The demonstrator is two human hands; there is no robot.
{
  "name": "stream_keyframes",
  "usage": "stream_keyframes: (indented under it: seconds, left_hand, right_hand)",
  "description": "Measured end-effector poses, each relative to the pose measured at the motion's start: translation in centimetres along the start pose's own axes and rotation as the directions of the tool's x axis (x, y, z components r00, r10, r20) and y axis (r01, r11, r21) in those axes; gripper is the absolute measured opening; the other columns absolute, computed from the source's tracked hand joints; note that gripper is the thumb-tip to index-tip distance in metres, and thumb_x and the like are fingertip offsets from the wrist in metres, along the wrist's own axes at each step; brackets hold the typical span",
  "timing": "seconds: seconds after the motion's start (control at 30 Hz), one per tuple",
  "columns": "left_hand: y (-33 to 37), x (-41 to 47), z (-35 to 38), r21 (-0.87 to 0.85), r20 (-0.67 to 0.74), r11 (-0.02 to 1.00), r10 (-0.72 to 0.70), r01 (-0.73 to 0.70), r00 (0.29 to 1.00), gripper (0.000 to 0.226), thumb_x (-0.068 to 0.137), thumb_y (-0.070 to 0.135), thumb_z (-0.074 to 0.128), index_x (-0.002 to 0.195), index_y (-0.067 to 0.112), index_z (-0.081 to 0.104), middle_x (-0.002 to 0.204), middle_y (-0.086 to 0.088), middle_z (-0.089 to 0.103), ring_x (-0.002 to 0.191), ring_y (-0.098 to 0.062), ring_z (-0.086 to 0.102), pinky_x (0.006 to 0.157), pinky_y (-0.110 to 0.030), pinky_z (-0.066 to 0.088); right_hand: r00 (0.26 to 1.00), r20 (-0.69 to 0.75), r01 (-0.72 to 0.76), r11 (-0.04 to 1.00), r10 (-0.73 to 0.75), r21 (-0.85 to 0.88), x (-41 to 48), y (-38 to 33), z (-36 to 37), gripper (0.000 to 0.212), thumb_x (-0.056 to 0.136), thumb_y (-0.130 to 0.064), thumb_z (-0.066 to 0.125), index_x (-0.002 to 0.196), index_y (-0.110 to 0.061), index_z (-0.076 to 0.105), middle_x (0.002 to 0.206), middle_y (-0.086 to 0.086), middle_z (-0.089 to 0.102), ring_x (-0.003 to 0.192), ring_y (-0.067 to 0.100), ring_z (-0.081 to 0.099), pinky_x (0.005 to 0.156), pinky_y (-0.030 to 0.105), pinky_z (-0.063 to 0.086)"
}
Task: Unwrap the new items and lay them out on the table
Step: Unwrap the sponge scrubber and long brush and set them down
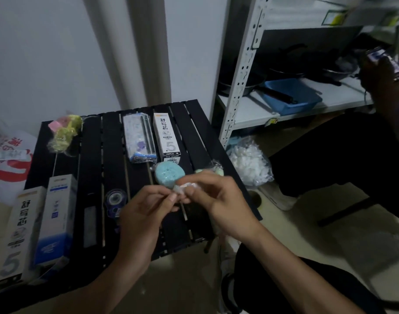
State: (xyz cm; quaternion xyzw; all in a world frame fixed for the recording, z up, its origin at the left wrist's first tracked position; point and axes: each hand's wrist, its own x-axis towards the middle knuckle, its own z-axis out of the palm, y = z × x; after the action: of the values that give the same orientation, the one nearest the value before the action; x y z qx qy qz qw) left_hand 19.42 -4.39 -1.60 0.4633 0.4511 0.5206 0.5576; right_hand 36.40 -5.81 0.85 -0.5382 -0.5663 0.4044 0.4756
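Shelf rack (237,87): white metal, to the right of the table, holding a blue tray (291,96) and dark pans.
Tabletop (112,137): black slats, low, laid with stationery.
Near-left boxes (24,230): two tall white cartons lying side by side at the left edge.
Far box (166,137): a white carton lying flat, just beside a patterned flat packet (138,138).
Left hand (144,214): above the near edge, thumb and fingertips pinching the clear wrapper (185,188).
Right hand (219,200): fingers curled, pinching the same wrapper from the other side.
Blue disc (169,175): round, unwrapped, on the tabletop just beyond the hands.
Tape dispenser (115,201): small, clear, left of the left hand.
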Motion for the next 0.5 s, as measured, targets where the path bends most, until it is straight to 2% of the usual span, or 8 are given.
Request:
stream_keyframes:
  seconds: [0.07, 0.13, 0.17, 0.23, 0.33, 0.4, 0.5]
  left_hand:
    - [0.1, 0.1, 0.2, -0.010, 0.034, 1.000, -0.012, 0.012, 0.999, 0.005, 0.086, 0.004, 0.072, 0.092, 0.004, 0.071, 0.088, -0.016, 0.076, 0.088, -0.026, 0.074, 0.075, -0.027, 0.059]
    - [0.2, 0.2, 0.0, -0.028, 0.075, 0.999, -0.028, 0.030, 0.997, 0.011, 0.089, -0.001, 0.069, 0.090, 0.009, 0.074, 0.087, -0.015, 0.074, 0.086, -0.025, 0.072, 0.072, -0.029, 0.058]
    - [0.2, 0.2, -0.2, -0.028, 0.093, 0.999, -0.036, 0.039, 0.995, 0.016, 0.090, -0.004, 0.066, 0.090, 0.010, 0.074, 0.087, -0.016, 0.072, 0.085, -0.025, 0.071, 0.070, -0.031, 0.058]
    - [-0.1, 0.4, -0.6, -0.035, 0.103, 0.999, -0.037, 0.041, 0.994, 0.024, 0.091, -0.010, 0.062, 0.089, 0.011, 0.073, 0.086, -0.016, 0.069, 0.081, -0.027, 0.068, 0.066, -0.034, 0.056]
    - [-0.4, 0.7, -1.1, -0.059, 0.100, 0.997, -0.043, 0.049, 0.994, 0.029, 0.087, -0.014, 0.060, 0.089, 0.013, 0.072, 0.086, -0.017, 0.065, 0.074, -0.026, 0.067, 0.059, -0.033, 0.054]
    - [-0.4, 1.0, -1.3, -0.050, 0.131, 0.999, -0.009, 0.015, 0.991, 0.023, 0.082, -0.007, 0.062, 0.091, 0.011, 0.072, 0.087, -0.020, 0.062, 0.068, -0.028, 0.064, 0.056, -0.033, 0.052]
    - [-0.3, 1.4, -1.8, -0.036, 0.173, 0.999, 0.015, -0.009, 0.985, 0.021, 0.078, -0.004, 0.059, 0.092, 0.008, 0.070, 0.085, -0.024, 0.058, 0.050, -0.029, 0.056, 0.050, -0.031, 0.047]
  right_hand:
    - [0.988, -0.148, -0.031, 0.994, 0.046, 0.102, 1.0, -0.1, -2.2, 0.015, 0.096, -0.002, 0.070, 0.106, -0.009, 0.078, 0.096, 0.011, 0.078, 0.081, 0.017, 0.075, 0.076, 0.034, 0.062]
    - [0.921, -0.381, -0.050, 0.994, 0.085, 0.101, 3.2, 1.4, -5.9, 0.007, 0.093, -0.005, 0.075, 0.097, -0.011, 0.075, 0.081, 0.011, 0.076, 0.067, 0.016, 0.070, 0.062, 0.029, 0.057]
    - [0.877, -0.471, -0.077, 0.995, 0.101, 0.070, 4.5, 2.6, -8.1, 0.006, 0.091, -0.010, 0.078, 0.094, -0.013, 0.074, 0.080, 0.009, 0.076, 0.067, 0.018, 0.071, 0.062, 0.031, 0.058]
    - [0.792, -0.588, -0.180, 0.983, 0.163, 0.030, 7.5, 6.5, -11.9, 0.011, 0.086, -0.013, 0.084, 0.091, -0.018, 0.075, 0.085, 0.007, 0.077, 0.078, 0.022, 0.075, 0.075, 0.039, 0.063]
    - [0.705, -0.615, -0.446, 0.895, 0.353, 0.003, 11.0, 13.9, -15.0, 0.020, 0.083, -0.008, 0.085, 0.094, -0.020, 0.076, 0.096, 0.007, 0.079, 0.094, 0.024, 0.076, 0.089, 0.041, 0.063]
    - [0.716, -0.571, -0.530, 0.845, 0.402, -0.071, 13.4, 17.6, -15.5, 0.019, 0.084, -0.008, 0.083, 0.096, -0.022, 0.075, 0.098, 0.008, 0.078, 0.093, 0.024, 0.075, 0.090, 0.043, 0.063]
    - [0.762, -0.518, -0.553, 0.806, 0.389, -0.208, 17.4, 20.3, -15.5, 0.017, 0.091, -0.007, 0.077, 0.104, -0.016, 0.076, 0.100, 0.009, 0.076, 0.095, 0.025, 0.075, 0.091, 0.041, 0.062]
